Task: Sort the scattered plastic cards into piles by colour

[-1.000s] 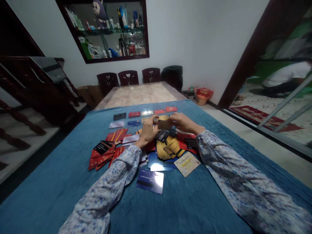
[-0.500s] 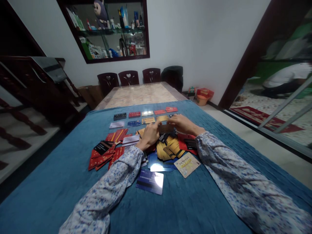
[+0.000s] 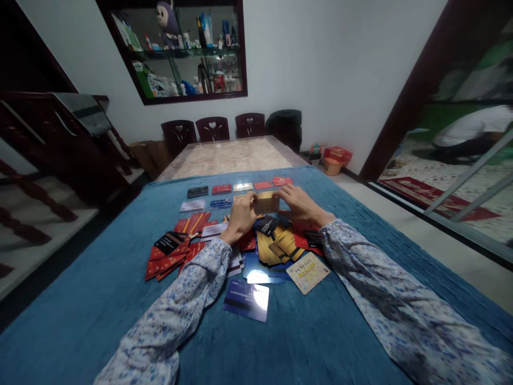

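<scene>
Both hands hold one gold card point(image 3: 267, 202) by its ends, lifted a little above a blue cloth point(image 3: 120, 299). My left hand point(image 3: 241, 216) pinches its left end and my right hand point(image 3: 300, 204) pinches its right end. Under the hands lies a loose heap of cards: red cards point(image 3: 176, 248) to the left, gold cards point(image 3: 276, 243) in the middle, blue cards point(image 3: 248, 297) nearest me. Beyond the hands, single cards lie in two neat rows point(image 3: 221, 189).
The cloth covers the near part of a long marble-topped table point(image 3: 228, 155). Dark wooden chairs point(image 3: 212, 128) stand at its far end. A wall cabinet point(image 3: 180, 48) holds bottles. A staircase point(image 3: 48, 160) rises at left. A person crouches outside a glass door point(image 3: 473, 131).
The gold card was held low over the heap half a second ago; both hands have since raised it and turned its face up toward me.
</scene>
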Demonstrator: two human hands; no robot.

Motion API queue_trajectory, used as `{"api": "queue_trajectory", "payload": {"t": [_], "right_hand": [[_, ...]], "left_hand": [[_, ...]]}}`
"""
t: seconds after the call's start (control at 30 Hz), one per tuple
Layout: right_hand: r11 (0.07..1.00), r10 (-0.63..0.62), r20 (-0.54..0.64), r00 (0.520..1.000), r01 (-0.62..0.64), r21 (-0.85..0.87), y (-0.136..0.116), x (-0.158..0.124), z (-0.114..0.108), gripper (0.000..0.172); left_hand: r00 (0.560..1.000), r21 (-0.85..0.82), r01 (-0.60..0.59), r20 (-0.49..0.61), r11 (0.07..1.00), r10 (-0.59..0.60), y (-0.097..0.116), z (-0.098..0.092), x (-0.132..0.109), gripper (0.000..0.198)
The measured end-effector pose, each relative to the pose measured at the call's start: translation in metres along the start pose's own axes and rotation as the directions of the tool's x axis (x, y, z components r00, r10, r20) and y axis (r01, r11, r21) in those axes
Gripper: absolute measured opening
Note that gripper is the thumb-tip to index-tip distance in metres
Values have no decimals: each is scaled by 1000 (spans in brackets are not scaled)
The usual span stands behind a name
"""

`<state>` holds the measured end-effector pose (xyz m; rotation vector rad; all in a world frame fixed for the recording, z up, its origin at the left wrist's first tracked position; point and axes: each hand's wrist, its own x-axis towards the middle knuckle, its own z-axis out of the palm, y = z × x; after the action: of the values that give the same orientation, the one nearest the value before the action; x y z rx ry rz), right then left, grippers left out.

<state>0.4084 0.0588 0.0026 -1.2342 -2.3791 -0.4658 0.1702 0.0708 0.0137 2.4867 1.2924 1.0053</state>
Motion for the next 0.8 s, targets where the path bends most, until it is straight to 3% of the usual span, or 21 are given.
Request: {"api": "queue_trajectory", "payload": {"t": [0.2, 0.57, 0.8], "right_hand": [[997, 2, -15, 1000, -3, -83, -9, -1, -1, 56], [994, 37, -55, 998, -42, -97, -22, -1, -2, 35], [999, 35, -47, 998, -35, -5, -19, -3, -4, 32]], "left_hand": [[999, -28, 31, -27, 999, -32, 0, 1, 1, 31], [1000, -15, 19, 14, 1000, -19, -3, 3, 0, 31], [996, 83, -59, 65, 995, 54, -7, 3, -2, 36]]}}
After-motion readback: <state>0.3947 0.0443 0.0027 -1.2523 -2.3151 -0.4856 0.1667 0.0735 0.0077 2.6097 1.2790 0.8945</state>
